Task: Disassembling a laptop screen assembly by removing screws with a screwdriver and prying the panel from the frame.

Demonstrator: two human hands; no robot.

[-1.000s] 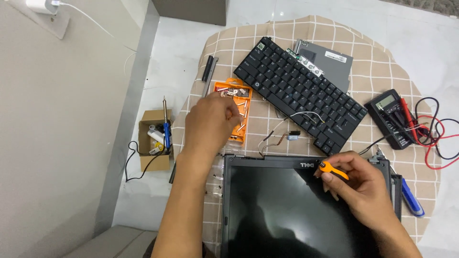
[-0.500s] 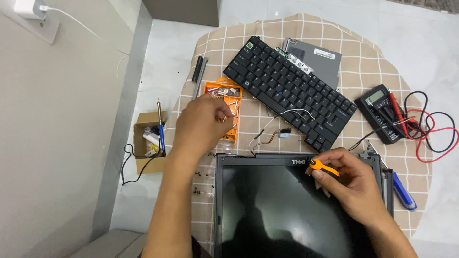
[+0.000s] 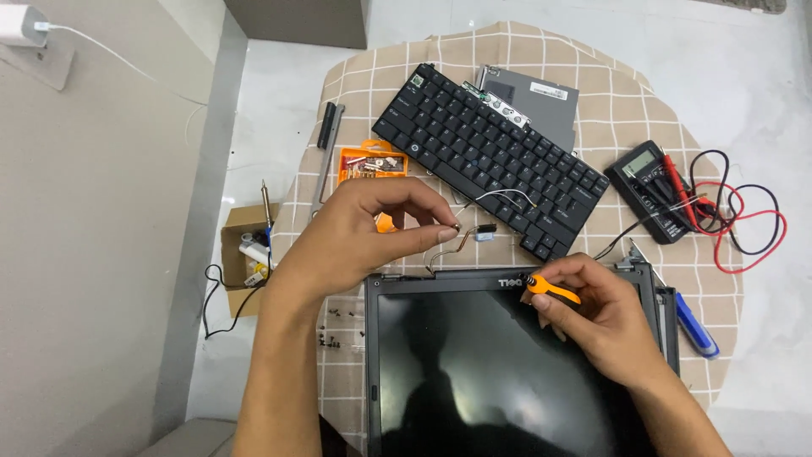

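**Hands at work over a stripped laptop**

At the worktop's left edge, off the checked cloth (image 3: 643, 93), a small cardboard box (image 3: 244, 254) of odds and ends sits on the floor with a thin tool standing in it. Loose dark screws (image 3: 334, 326) lie scattered just beside the laptop screen's left side. Above them the left hand (image 3: 359, 233) hovers, thumb and forefinger closed to a pinch on something tiny and dark at the fingertips (image 3: 447, 233); what it is cannot be told. An orange parts tray (image 3: 372, 162) lies just behind that hand. The laptop screen (image 3: 507, 372) fills the near edge, its long axis running left to right, and thin cables (image 3: 461, 245) curl from its top-left corner toward the pinch. A detached black keyboard (image 3: 491, 161) lies slantwise at mid-cloth. The right hand (image 3: 596, 317) rests on the screen's top bezel, fingers wrapped round an orange-handled screwdriver (image 3: 550, 290), tip pointing left at the bezel; this hand is the nearer to the screen. A multimeter (image 3: 655, 190) with red and black leads sits at the right edge, a blue-handled tool (image 3: 695, 326) below it.
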